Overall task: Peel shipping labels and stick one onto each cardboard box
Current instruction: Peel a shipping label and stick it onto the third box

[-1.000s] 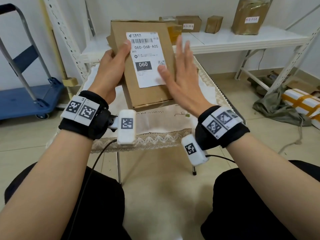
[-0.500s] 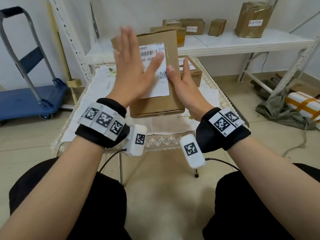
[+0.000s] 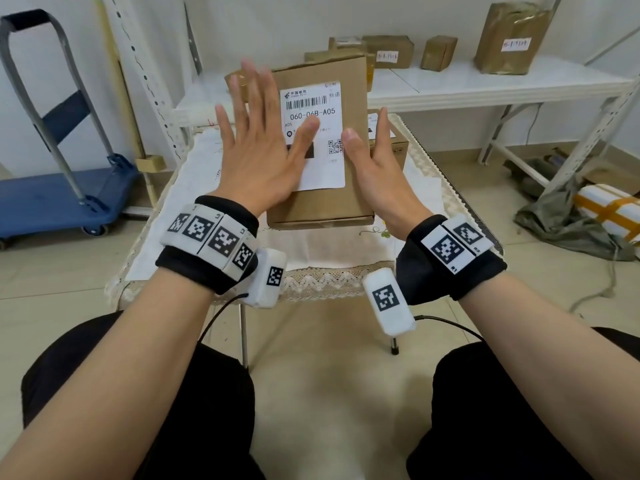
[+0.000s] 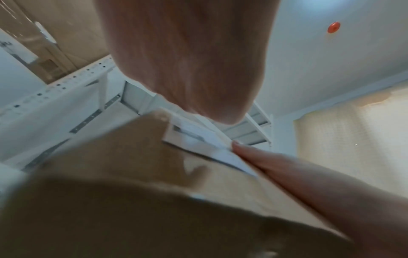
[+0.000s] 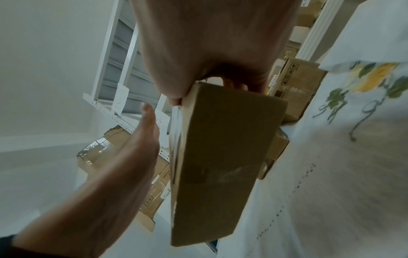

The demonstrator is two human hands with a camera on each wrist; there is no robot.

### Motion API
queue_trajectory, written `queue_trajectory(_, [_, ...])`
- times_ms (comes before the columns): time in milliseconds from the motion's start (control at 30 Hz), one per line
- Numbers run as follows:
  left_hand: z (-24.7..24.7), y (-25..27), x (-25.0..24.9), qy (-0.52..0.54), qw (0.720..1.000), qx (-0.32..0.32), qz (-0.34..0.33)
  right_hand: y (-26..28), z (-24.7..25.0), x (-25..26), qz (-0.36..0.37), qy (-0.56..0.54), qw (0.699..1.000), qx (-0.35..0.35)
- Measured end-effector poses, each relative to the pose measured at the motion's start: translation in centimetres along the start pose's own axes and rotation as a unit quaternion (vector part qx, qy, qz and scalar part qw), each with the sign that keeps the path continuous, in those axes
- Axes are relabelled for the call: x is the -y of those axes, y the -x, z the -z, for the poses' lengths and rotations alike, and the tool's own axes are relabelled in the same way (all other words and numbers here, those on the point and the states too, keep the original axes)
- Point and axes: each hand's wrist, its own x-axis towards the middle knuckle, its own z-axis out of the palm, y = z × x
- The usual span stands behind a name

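Note:
A brown cardboard box (image 3: pixel 322 206) stands tilted above the small table, and a white shipping label (image 3: pixel 318 98) printed "060-06B-A05" is stuck on its front. My left hand (image 3: pixel 256 143) lies flat with fingers spread over the label's left part, thumb on the print. My right hand (image 3: pixel 377 168) grips the box's right edge, thumb on the front and fingers behind. The right wrist view shows the box (image 5: pixel 220 157) side-on, with the flat left hand (image 5: pixel 132 148) against its labelled face. In the blurred left wrist view, the label (image 4: pixel 198 144) sits on the box (image 4: pixel 132 174).
A second labelled box (image 3: pixel 391 150) sits on the lace-covered table (image 3: pixel 329 251) behind the held one. Several taped boxes stand on the white shelf (image 3: pixel 485 84) beyond. A blue trolley (image 3: pixel 62 195) is at left, and wrapped parcels (image 3: pixel 609 209) lie on the floor at right.
My hands swapped roles: the left let go of the box's left edge and now lies flat on the label, while the right went from flat to gripping the right edge. The left hand has slid left, uncovering the print.

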Motion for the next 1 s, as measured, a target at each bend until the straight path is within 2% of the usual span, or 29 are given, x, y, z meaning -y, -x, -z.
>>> queue_trajectory(67, [0.0, 0.0, -1.0, -0.005, 0.999, -0.012, -0.036, 0.0, -0.1, 0.2, -0.004, 0.002, 1.000, 0.004])
queue_trajectory(133, [-0.4, 0.0, -1.2, -0.002, 0.999, -0.003, -0.037, -0.1, -0.3, 0.4, -0.020, -0.012, 1.000, 0.009])
queue_trajectory(300, [-0.3, -0.4, -0.1, 0.116, 0.991, 0.053, 0.043, -0.7, 0.6, 0.2, -0.059, -0.052, 0.997, -0.014])
queue_trajectory(367, [0.6, -0.4, 0.3, 0.213, 0.970, 0.082, 0.087, -1.3, 1.1, 0.4, -0.075, -0.066, 0.995, -0.029])
queue_trajectory(500, [2.4, 0.0, 1.3, 0.380, 0.890, 0.164, 0.193, -2.4, 1.7, 0.1, -0.084, -0.098, 0.990, -0.054])
queue_trajectory(633, [3.6, 1.1, 1.5, 0.429, 0.855, 0.231, 0.180, -2.9, 1.9, -0.2, -0.097, -0.136, 0.984, -0.057])
queue_trajectory(767, [4.2, 1.3, 2.3, 0.517, 0.801, 0.220, 0.207, -3.0, 0.8, 0.1, -0.114, -0.150, 0.982, -0.029])
queue_trajectory(1000, [4.2, 1.0, 4.9, 0.560, 0.766, 0.144, 0.283, -2.4, -1.9, 0.6, -0.130, -0.138, 0.981, 0.043])
